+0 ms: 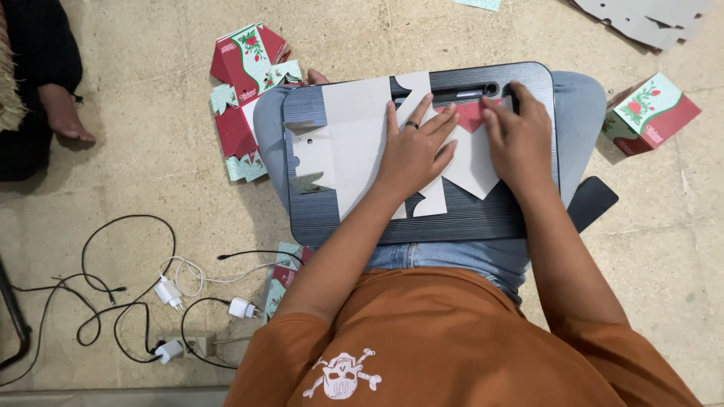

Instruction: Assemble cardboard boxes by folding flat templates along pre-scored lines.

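Observation:
A flat, unfolded cardboard box blank [351, 143], grey-white side up with a red flap showing at its right end, lies on a dark lap tray [467, 218] across my knees. My left hand [413, 147], with a ring on one finger, presses flat on the middle of the blank, fingers spread. My right hand [519, 136] lies on the blank's right part, fingertips on the red flap [471, 117].
Flat red-and-green printed box blanks [245, 98] lie on the floor to the left of my knee. A folded box [652, 113] stands at right, grey blanks [648, 19] top right. Chargers and cables [166, 294] sprawl lower left. Another person's foot [64, 117] is far left.

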